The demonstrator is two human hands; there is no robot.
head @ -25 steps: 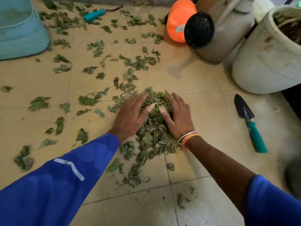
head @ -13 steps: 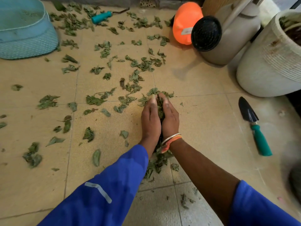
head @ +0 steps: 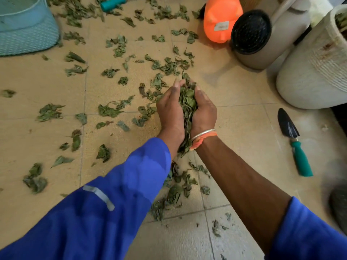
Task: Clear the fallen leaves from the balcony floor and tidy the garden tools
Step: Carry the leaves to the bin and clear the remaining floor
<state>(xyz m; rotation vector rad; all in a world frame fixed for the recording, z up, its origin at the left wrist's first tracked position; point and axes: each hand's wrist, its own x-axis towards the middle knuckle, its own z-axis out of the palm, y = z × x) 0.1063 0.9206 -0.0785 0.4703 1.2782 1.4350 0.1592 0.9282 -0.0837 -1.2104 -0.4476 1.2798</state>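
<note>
Bare floor (head: pixel 244 128) lies open at centre right, up to the trowel (head: pixel 293 139). Far right is blocked by a white pot (head: pixel 309 76), a watering can (head: pixel 266 57) and an orange container (head: pixel 221 17). A blue basket (head: pixel 28 34) fills the far left; leaves (head: pixel 109 110) lie scattered between.

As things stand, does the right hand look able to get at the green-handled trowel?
Probably not yet. Nothing stands between the right hand and the trowel, but it and the left hand are cupped around a bundle of leaves, so it isn't free.
</note>
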